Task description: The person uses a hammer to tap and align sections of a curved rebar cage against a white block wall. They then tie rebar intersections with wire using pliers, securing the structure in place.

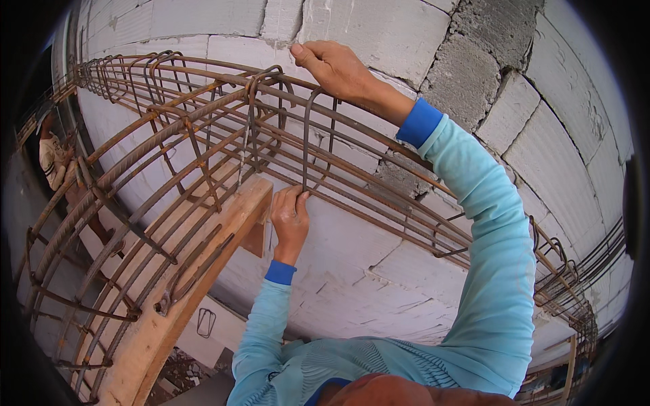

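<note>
A long cage of rusty steel reinforcing bars (379, 193) runs along a block wall, with rectangular stirrups round its bars. My left hand (291, 215) is closed with curled fingers on the lower corner of a dark stirrup (306, 145). Higher up, my right hand (336, 70) is over the cage's top bar, beside the wall blocks. Its fingers are curled and partly hidden, so what they hold does not show. Left of my left hand, a wooden beam (233, 220) passes under the cage. What looks like a pair of pincers (196, 274) lies on the beam.
White blocks (376, 30) and rough grey mortar (464, 74) form the wall. A second bar cage (51, 271) branches toward the lower left. More bars (562, 284) stand at the far right. Another person (54, 159) is below at the left. A loose stirrup (206, 322) lies lower down.
</note>
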### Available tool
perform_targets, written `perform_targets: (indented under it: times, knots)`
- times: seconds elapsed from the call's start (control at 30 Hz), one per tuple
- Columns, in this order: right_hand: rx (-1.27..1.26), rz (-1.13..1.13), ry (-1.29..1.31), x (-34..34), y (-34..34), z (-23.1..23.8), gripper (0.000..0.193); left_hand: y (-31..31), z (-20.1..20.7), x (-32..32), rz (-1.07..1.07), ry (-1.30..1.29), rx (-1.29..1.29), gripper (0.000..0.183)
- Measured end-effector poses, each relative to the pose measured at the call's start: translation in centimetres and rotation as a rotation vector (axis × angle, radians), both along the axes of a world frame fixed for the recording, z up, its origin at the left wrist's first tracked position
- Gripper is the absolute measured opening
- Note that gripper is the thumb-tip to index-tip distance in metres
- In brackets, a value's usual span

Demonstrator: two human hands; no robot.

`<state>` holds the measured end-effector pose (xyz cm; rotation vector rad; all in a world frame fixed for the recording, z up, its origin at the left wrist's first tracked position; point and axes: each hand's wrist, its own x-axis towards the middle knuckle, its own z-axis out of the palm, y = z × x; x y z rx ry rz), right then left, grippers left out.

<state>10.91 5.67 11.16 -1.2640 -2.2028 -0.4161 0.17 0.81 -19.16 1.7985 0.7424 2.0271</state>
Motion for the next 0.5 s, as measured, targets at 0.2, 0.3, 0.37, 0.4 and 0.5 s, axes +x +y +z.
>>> perform_targets:
  times: [0.2, 0.3, 0.37, 0.4, 0.5]
  knots:
    - [-0.261, -0.269, 0.081, 4.1, -4.8, -0.7, 0.053, 0.1, 0.1, 0.5, -0.035, -0.017, -0.006, 0.011]
    - [-0.358, -0.168, 0.271, 5.5, -5.5, -1.5, 0.049, 0.0, 0.2, 0.5, -0.063, -0.005, -0.017, 0.011]
    - [-0.376, -0.138, 0.260, 6.2, -5.6, -1.5, 0.049, 0.0, 0.3, 0.3, -0.055, 0.013, -0.012, 0.011]
    - [-0.383, -0.144, 0.255, 6.4, -5.7, -1.4, 0.049, 0.0, 0.3, 0.2, -0.059, 0.010, -0.019, 0.011]
    - [-0.428, -0.146, 0.230, 6.7, -5.8, -1.1, 0.044, 0.0, 0.3, 0.1, -0.068, 0.016, -0.039, 0.011]
